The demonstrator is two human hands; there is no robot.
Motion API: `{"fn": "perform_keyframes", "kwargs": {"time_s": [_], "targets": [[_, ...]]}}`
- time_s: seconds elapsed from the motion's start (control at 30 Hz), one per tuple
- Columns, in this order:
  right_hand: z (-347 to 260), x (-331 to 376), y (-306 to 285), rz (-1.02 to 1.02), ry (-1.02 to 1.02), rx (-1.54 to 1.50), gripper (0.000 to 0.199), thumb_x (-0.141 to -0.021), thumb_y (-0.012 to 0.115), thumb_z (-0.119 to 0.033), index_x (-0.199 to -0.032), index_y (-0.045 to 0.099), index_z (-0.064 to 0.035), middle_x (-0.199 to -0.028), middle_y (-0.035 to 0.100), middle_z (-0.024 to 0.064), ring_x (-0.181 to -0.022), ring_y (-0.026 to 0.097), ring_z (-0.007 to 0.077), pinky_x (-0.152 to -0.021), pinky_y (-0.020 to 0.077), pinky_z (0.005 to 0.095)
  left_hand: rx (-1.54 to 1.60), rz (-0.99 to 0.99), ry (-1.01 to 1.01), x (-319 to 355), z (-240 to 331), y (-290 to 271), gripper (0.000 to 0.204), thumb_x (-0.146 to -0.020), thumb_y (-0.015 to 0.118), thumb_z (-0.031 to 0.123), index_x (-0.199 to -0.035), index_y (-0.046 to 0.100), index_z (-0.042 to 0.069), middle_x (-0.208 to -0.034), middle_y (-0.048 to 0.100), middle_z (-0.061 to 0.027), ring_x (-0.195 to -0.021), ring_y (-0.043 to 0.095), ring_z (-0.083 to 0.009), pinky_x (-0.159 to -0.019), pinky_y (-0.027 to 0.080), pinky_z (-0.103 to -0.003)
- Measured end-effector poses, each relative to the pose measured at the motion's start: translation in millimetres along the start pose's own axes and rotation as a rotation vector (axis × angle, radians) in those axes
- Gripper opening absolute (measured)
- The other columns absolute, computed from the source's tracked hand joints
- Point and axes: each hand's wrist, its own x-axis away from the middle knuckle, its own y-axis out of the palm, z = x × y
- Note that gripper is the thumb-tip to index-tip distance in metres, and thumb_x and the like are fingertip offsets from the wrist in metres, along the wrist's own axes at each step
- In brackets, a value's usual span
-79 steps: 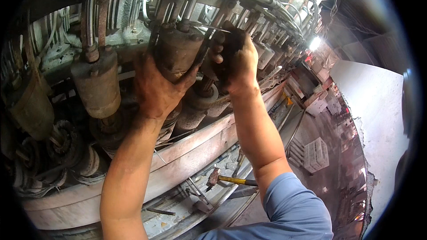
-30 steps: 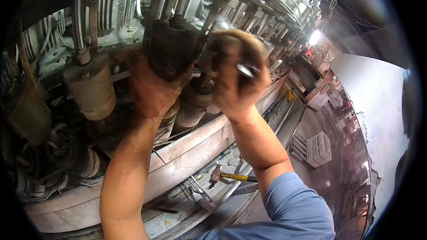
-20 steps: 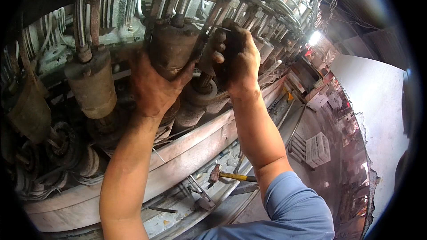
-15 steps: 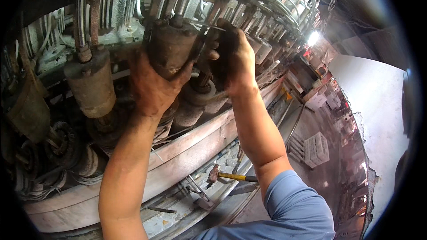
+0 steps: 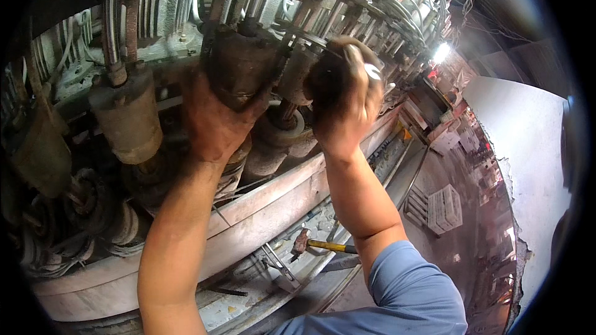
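Observation:
My left hand (image 5: 214,121) is wrapped from below around a dark, grimy cylindrical canister (image 5: 239,68) that hangs from the machine's upper frame. My right hand (image 5: 344,99) is closed in a fist just right of it, near the canister's top fitting (image 5: 292,37). A small shiny metal tool (image 5: 372,71) pokes out of that fist. Both hands are blackened with grease. A thick spindle (image 5: 279,130) stands below and between the hands.
A rusty neighbouring canister (image 5: 127,118) hangs to the left, and more of them run off to the upper right. Below lie a pale ledge (image 5: 267,211) and a yellow-handled hammer (image 5: 323,245). A slatted crate (image 5: 444,208) sits on the floor at right, under a bright lamp (image 5: 442,53).
My right hand has drawn back from the canister's top fitting toward the camera, showing the shiny tool end. The left hand keeps its grip on the canister.

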Motion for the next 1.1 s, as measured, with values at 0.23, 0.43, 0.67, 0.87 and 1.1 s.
{"fn": "perform_keyframes", "kwargs": {"time_s": [0.23,0.43,0.67,0.87,1.1], "targets": [[39.5,-13.7,-6.8,-0.094,0.767,-1.037,0.031,-0.109,0.047,-0.027,-0.113,0.063,-0.001,-0.092,0.064,0.0089,-0.081,0.06,0.0179,-0.066,0.0517,0.0329,0.0,0.051,-0.072,1.2,3.0,-1.8,0.082,-0.067,0.095,0.041,-0.125,0.056,-0.001,-0.115,0.062,-0.0199,-0.101,0.064,-0.0359,-0.088,0.053,-0.048],[-8.3,-2.6,27.0,-0.019,0.265,-0.014,0.018,-0.099,0.066,-0.014,-0.109,0.067,0.0007,-0.089,0.066,0.0115,-0.082,0.066,0.0262,-0.072,0.0551,0.0369,0.013,-0.029,-0.018,4.9,1.0,3.6,0.079,-0.074,0.091,0.04,-0.131,0.053,0.002,-0.12,0.061,-0.0198,-0.109,0.064,-0.0359,-0.091,0.054,-0.049],[4.6,-5.9,30.3,-0.111,-0.412,0.354,0.025,-0.09,0.075,-0.017,-0.105,0.064,-0.0012,-0.09,0.07,0.0168,-0.079,0.068,0.0333,-0.068,0.0555,0.043,-0.197,-0.008,0.105,1.2,2.7,13.5,0.074,-0.074,0.091,0.037,-0.131,0.058,0.004,-0.115,0.066,-0.0154,-0.115,0.063,-0.0316,-0.097,0.052,-0.046],[13.5,-8.5,-7.5,0.099,0.273,-0.285,0.024,-0.103,0.059,-0.017,-0.122,0.062,-0.0033,-0.095,0.067,0.0085,-0.076,0.066,0.0176,-0.058,0.0502,0.0277,0.037,-0.042,-0.094,3.8,-2.4,9.0,0.077,-0.073,0.094,0.036,-0.129,0.056,0.0,-0.12,0.066,-0.0172,-0.107,0.067,-0.0296,-0.091,0.055,-0.042],[36.3,-23.0,-0.4,0.085,0.805,-0.817,0.03,-0.107,0.043,-0.017,-0.123,0.057,0.003,-0.089,0.061,0.0079,-0.072,0.056,0.0171,-0.056,0.0455,0.0286,-0.009,-0.022,-0.093,8.9,-3.7,5.5,0.08,-0.073,0.094,0.04,-0.13,0.055,0.0,-0.122,0.065,-0.0183,-0.109,0.067,-0.0315,-0.094,0.054,-0.045]]}}
